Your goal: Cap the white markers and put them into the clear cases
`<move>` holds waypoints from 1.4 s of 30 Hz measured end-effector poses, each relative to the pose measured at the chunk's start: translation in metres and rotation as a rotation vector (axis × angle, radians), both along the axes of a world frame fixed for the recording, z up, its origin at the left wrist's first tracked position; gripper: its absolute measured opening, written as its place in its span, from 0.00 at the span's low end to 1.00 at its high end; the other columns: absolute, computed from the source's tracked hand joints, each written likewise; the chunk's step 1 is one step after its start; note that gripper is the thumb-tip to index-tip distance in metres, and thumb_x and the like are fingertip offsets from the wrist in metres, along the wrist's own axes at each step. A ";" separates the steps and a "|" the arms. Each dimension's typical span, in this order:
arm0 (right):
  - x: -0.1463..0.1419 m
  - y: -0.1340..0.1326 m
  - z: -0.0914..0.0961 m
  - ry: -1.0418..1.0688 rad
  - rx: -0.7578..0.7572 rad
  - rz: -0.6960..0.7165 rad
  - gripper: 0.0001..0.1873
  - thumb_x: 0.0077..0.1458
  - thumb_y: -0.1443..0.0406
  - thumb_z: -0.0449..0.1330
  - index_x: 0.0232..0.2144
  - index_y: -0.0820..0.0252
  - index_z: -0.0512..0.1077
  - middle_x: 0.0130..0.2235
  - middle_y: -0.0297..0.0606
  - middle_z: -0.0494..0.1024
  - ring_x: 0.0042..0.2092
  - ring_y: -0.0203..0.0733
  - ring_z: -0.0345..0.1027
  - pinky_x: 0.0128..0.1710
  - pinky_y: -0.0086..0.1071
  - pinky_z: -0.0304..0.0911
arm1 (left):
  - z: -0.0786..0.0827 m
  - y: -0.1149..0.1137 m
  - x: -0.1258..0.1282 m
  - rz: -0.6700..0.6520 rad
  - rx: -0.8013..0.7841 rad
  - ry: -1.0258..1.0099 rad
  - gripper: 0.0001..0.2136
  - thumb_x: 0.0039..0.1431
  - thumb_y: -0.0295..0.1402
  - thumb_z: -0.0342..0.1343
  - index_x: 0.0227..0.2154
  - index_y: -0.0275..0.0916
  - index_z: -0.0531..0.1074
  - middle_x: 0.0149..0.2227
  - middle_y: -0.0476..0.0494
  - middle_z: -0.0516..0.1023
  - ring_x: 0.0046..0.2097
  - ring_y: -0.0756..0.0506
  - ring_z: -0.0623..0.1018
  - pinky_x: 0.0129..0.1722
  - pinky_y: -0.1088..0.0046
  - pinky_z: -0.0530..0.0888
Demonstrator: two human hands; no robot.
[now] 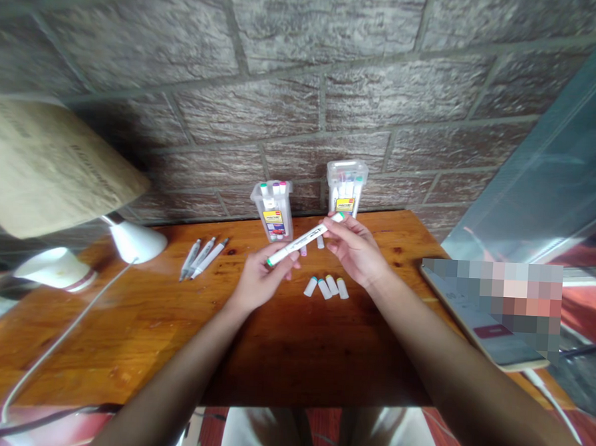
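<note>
A white marker [303, 239] with green end caps is held up over the wooden table [183, 323] between both hands. My left hand [261, 279] pinches its lower end and my right hand [356, 251] grips its upper end. Below the hands lie three loose white caps [326, 287] on the table. Two more small caps [319, 242] lie behind the marker. Two clear plastic marker boxes stand at the wall: one [273, 212] open with markers upright, the other [346, 187] to its right.
Three uncapped markers [202, 257] lie left of the hands. A white desk lamp [132, 239] with a cable stands at the left, under a cardboard box [46, 163]. A tablet [487, 319] lies at the table's right edge. A brick wall closes the back.
</note>
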State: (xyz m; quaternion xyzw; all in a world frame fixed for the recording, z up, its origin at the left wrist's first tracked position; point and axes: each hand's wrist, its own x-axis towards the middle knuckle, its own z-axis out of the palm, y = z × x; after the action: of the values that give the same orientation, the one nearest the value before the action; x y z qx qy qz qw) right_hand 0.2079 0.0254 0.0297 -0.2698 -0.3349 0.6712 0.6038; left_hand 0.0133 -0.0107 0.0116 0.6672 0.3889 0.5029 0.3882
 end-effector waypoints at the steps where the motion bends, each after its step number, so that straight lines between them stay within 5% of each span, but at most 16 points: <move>1: 0.000 0.000 -0.001 -0.035 -0.009 -0.003 0.16 0.36 0.64 0.77 0.30 0.56 0.78 0.30 0.28 0.79 0.30 0.28 0.69 0.25 0.22 0.59 | 0.001 0.003 -0.001 0.042 -0.015 -0.086 0.12 0.58 0.39 0.63 0.39 0.36 0.76 0.29 0.48 0.79 0.24 0.53 0.71 0.25 0.77 0.69; 8: -0.011 -0.013 -0.010 -0.336 0.083 0.242 0.15 0.37 0.63 0.76 0.27 0.60 0.75 0.27 0.33 0.81 0.30 0.33 0.75 0.32 0.26 0.66 | 0.006 0.016 -0.008 0.140 -0.134 -0.459 0.15 0.50 0.43 0.68 0.30 0.36 0.75 0.26 0.51 0.73 0.22 0.56 0.66 0.21 0.79 0.62; 17: -0.018 -0.023 -0.011 -0.460 0.173 0.411 0.17 0.48 0.56 0.71 0.40 0.57 0.80 0.33 0.34 0.81 0.32 0.36 0.74 0.29 0.28 0.69 | 0.000 0.009 -0.004 0.043 -0.086 -0.121 0.17 0.60 0.47 0.58 0.34 0.35 0.78 0.18 0.54 0.65 0.23 0.54 0.64 0.27 0.76 0.62; 24: -0.017 -0.020 -0.002 -0.445 0.144 0.230 0.18 0.49 0.55 0.70 0.42 0.54 0.80 0.29 0.33 0.77 0.24 0.31 0.63 0.21 0.26 0.56 | -0.005 0.016 -0.007 0.158 -0.053 -0.178 0.24 0.61 0.53 0.53 0.33 0.34 0.78 0.23 0.51 0.69 0.21 0.54 0.64 0.23 0.75 0.61; 35: -0.050 0.056 0.087 -0.331 0.460 -0.258 0.13 0.47 0.58 0.69 0.36 0.55 0.79 0.35 0.34 0.77 0.34 0.35 0.67 0.27 0.28 0.59 | -0.010 0.025 -0.018 0.353 -0.013 -0.257 0.26 0.61 0.55 0.52 0.27 0.35 0.78 0.20 0.52 0.66 0.22 0.53 0.63 0.24 0.76 0.60; 42: -0.068 0.084 0.084 -0.428 0.499 -0.334 0.22 0.45 0.57 0.70 0.43 0.54 0.70 0.32 0.31 0.79 0.32 0.37 0.69 0.27 0.28 0.59 | -0.012 0.027 -0.021 0.374 -0.028 -0.235 0.25 0.61 0.54 0.52 0.27 0.35 0.78 0.20 0.52 0.66 0.23 0.52 0.63 0.25 0.75 0.61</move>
State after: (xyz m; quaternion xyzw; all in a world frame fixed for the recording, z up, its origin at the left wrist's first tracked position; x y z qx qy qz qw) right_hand 0.1401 0.1094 0.1141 -0.2995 -0.5582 0.3896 0.6686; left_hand -0.0075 0.0158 -0.0001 0.5150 0.4648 0.6349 0.3400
